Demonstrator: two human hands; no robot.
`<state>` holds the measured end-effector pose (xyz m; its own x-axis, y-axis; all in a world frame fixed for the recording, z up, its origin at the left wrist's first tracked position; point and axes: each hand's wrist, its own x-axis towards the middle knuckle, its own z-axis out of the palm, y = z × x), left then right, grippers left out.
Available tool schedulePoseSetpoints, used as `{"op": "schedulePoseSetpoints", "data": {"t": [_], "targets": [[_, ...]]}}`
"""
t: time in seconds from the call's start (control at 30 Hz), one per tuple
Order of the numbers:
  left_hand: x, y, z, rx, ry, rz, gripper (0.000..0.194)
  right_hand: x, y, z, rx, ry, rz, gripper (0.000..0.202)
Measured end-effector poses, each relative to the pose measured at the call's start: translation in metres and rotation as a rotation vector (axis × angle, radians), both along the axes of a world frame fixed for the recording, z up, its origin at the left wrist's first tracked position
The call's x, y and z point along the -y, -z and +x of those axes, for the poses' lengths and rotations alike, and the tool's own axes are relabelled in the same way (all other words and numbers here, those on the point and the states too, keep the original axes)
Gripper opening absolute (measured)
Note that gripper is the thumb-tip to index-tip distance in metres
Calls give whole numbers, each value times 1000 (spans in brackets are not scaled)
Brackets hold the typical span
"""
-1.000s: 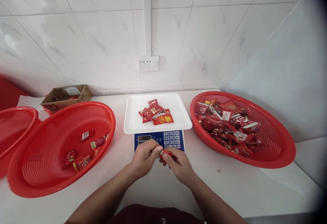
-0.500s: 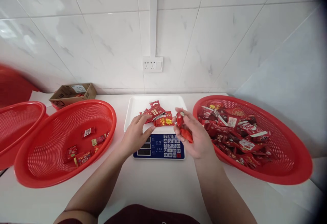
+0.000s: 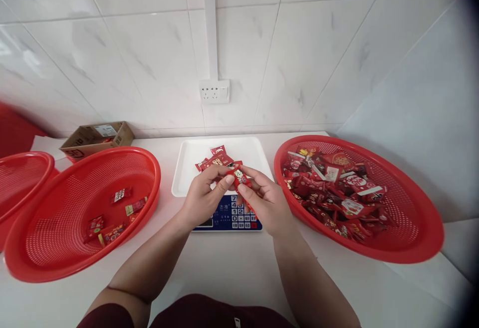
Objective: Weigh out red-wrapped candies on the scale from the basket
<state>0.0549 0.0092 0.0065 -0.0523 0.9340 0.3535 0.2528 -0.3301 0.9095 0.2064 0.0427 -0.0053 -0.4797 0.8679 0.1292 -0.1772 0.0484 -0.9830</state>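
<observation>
So the little red packet [image 3: 238, 174] is right between the two hands, roughly over the near edge of the white tray [image 3: 179, 175], and it's on a slant: long side runs from upper left down toward the right palm. Left hand [image 3: 202, 198] has its thumb and fingers pinched on the upper-left end. Right hand [image 3: 269, 203] is curled round the other end, thumb pressed on the front, fingers tucked behind. Neither hand is really nearer, they're both on it, though I'd say the right one covers more. There's a bit more red peeking out under the right hand, can't tell if that's a second one or not.

Just past the fingers, a small heap of red packs [image 3: 220, 160] sits on the tray, partly hidden by the hands. The scale [image 3: 224, 213] shows its blue keypad below the tray, with the left hand hiding part of the display side.

Off to the right is a red basket [image 3: 411, 228] with a big pile [image 3: 337, 188] of wrapped stuff, mostly toward its left side. On the left there's another basket [image 3: 86, 183] with a few packs scattered in it, and a cardboard box [image 3: 121, 136] behind that by the wall.
</observation>
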Motion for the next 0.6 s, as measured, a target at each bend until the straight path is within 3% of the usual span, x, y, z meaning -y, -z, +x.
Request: {"op": "schedulePoseSetpoints", "data": {"t": [0.2, 0.27, 0.43, 0.6], "targets": [[18, -11, 3, 50, -19, 140, 21, 18, -14, 8, 22, 50, 106, 23], [23, -13, 2, 31, -19, 155, 19, 22, -17, 12, 41, 63, 155, 25], [28, -15, -2, -12, 43, 114, 19, 25, -20, 16, 45, 58, 200, 28], [29, -12, -3, 106, 89, 24, 19, 23, -20, 16, -22, -30, 131, 28]]}}
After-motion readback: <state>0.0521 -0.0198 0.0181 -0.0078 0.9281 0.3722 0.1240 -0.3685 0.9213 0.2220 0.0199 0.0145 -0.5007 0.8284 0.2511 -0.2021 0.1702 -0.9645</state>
